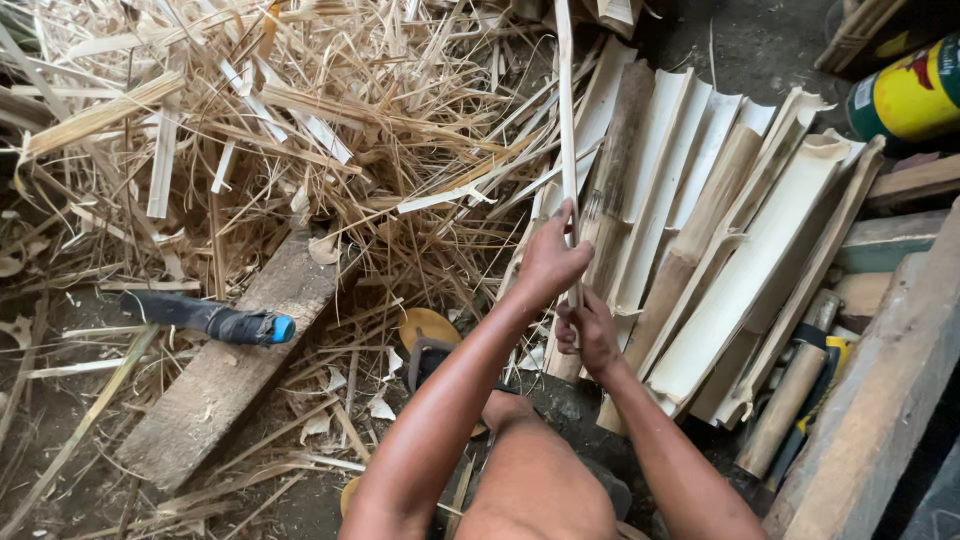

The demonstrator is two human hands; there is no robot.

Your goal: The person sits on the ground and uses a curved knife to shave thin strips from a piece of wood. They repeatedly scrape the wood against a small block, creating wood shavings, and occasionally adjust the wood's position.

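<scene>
At centre frame I see both hands closed on one long, thin, pale bamboo strip (566, 120) held nearly upright. My left hand (550, 262) grips it higher up, fingers wrapped fully round; my right hand (590, 335) clamps it just below — the two hands nearly touching. Behind the strip lie split pale bamboo halves (740, 270), stacked side by side. Left of the arms, a dark-handled tool with a blue end (215, 320) rests on a weathered wooden plank (220, 385) among straw-coloured shavings (330, 110).
</scene>
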